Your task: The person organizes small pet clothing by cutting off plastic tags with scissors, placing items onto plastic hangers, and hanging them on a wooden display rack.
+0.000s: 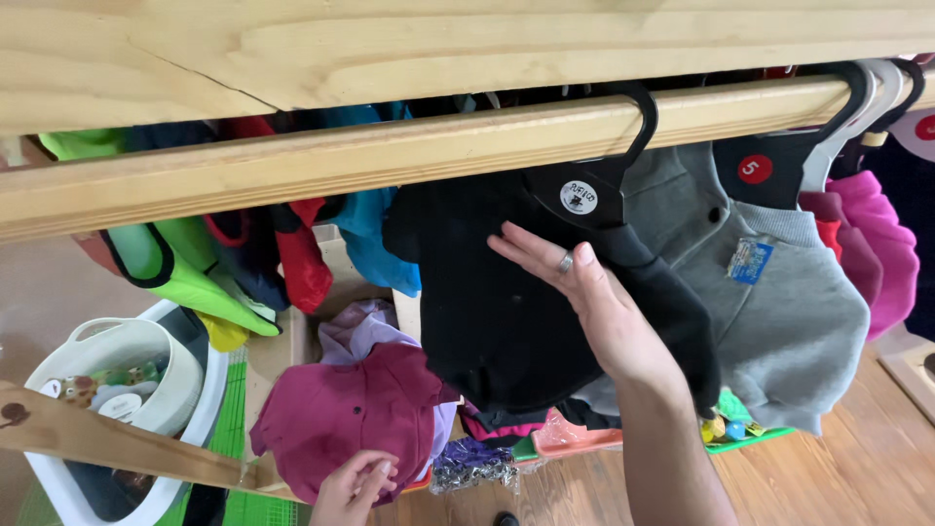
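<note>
The right hand (594,307) is lying flat and open against a black garment (506,302), fingers spread across the cloth just under the black hanger (596,175); its grip is closing on nothing, only pressing on the fabric, and a ring is showing on one finger. The black garment is hanging from the wooden rail (390,161) that is running across the view under a broad pale wooden board (487,44). Just to the right of it a grey sweatshirt (779,312) with a small blue label is hanging on another dark hanger, and further right a pink garment (881,248) is hanging at the edge.

The left hand (353,487) is sitting low in the view, fingers curled loosely at the lower edge of a maroon cap (351,409); whether its grip is actually pinching the cap I cannot tell. The cap is lying on a pile of clothes below the rail, with a lilac cloth (355,326) just behind it.

To the left, a red garment (302,258), a blue garment (375,234) and a bright green garment (190,273) are hanging on the same rail. A white basket (161,385) with small items inside is standing lower left, and a wooden floor (838,468) is showing at lower right
</note>
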